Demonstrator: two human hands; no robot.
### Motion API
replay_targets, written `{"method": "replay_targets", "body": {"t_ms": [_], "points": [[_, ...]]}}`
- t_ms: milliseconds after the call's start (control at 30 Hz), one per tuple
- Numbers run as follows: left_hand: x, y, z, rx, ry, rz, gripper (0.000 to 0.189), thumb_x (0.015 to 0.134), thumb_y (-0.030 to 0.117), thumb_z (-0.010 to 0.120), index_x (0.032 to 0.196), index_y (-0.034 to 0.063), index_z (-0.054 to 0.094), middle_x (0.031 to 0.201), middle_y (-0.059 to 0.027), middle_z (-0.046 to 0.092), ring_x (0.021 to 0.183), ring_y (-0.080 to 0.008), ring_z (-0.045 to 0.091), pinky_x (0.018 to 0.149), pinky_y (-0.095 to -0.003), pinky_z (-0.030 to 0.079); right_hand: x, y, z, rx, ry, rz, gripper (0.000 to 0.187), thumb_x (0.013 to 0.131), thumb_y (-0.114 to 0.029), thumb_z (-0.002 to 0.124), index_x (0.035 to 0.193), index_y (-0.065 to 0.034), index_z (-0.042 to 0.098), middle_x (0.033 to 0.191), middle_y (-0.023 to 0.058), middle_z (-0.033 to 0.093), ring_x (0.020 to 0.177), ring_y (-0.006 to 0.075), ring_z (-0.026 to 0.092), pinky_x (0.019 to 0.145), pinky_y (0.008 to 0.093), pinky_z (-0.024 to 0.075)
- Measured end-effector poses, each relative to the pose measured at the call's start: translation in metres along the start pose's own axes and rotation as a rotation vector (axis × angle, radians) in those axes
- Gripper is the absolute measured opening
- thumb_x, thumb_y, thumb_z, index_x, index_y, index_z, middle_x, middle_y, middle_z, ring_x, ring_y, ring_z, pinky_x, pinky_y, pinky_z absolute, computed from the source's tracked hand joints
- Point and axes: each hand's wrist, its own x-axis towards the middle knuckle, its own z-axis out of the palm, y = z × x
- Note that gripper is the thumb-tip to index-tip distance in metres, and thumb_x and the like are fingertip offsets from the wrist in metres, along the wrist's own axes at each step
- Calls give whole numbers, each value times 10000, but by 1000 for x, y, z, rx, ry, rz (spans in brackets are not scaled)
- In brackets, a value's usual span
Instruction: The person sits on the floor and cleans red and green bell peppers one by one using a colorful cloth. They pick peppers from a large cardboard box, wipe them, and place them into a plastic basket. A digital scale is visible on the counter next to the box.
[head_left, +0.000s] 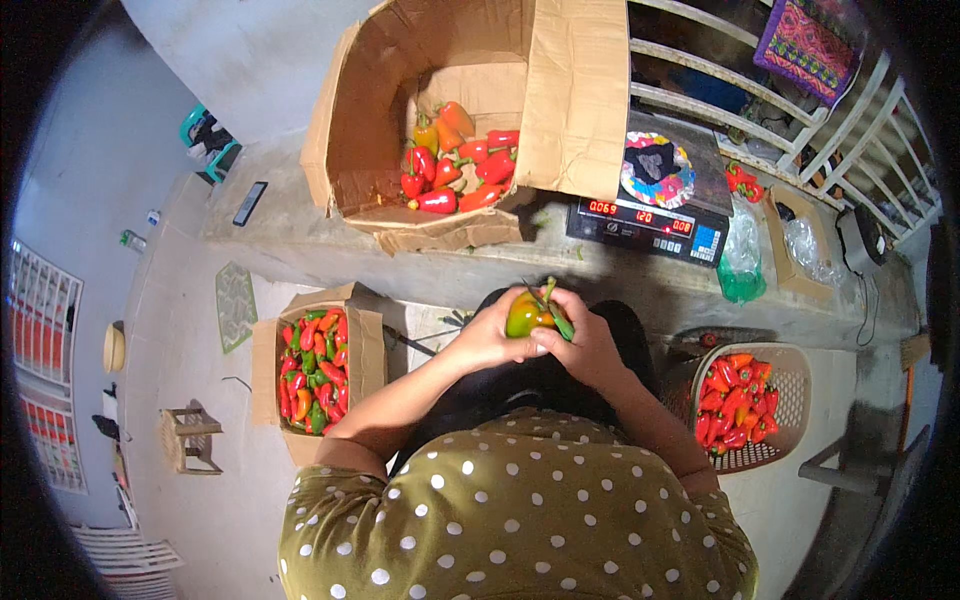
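Observation:
My left hand (486, 330) holds a green and orange bell pepper (523, 316) in front of my lap, its green stem pointing up and away from me. My right hand (585, 336) grips a small cutting tool with a green handle (562, 327), its dark blade beside the pepper's stem. Whether it is a knife or clippers cannot be made out. Beyond my hands, a large open cardboard box (577, 97) lies with its mouth towards me on a concrete ledge. Several red, orange and yellowish peppers (450, 169) are inside it.
Left on the floor stands a cardboard box (367, 367) of red and green peppers; right, a plastic basket (791, 397) of red ones. A digital scale (645, 232), a phone (250, 203) and a plastic bag (742, 255) rest on the ledge. A small wooden stool (180, 441) stands at far left.

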Motion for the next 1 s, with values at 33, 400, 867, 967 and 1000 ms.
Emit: {"method": "replay_targets", "body": {"t_ms": [33,400,867,967,1000], "points": [[5,-5,1,-152,3,-9,461,738,208,673,1100,45,438,751,-4,513,569,-72,484,465,-205,433,-4,2,-3,-6,-12,15,418,796,-309,577,1089,-37,455,828,151,598,791,309,606,680,354,460],[-3,-17,12,-492,-261,-144,435,714,211,669,1029,-19,476,771,-81,533,489,-87,451,405,-198,371,-17,8,-24,-311,-124,94,433,857,-440,420,725,-34,493,600,174,530,608,373,554,535,442,413],[0,3,-4,-589,-355,-36,724,548,129,768,1164,13,406,959,-80,524,872,-145,518,723,-241,435,-49,69,-53,-82,88,453,526,879,-500,365,952,-10,544,719,139,547,687,239,551,652,352,419],[7,-12,2,-382,-213,75,707,599,30,744,1204,60,379,1069,-61,471,986,-135,463,876,-260,371,-42,61,-42,154,46,453,431,856,-431,484,1009,-30,530,750,102,555,707,220,537,686,341,420],[9,-13,1,-312,-191,79,697,636,9,726,1228,95,368,1135,-61,436,1050,-150,434,921,-279,344,-39,50,-38,206,35,460,429,832,-408,529,1042,-34,517,787,97,559,741,214,538,709,334,420]]}}
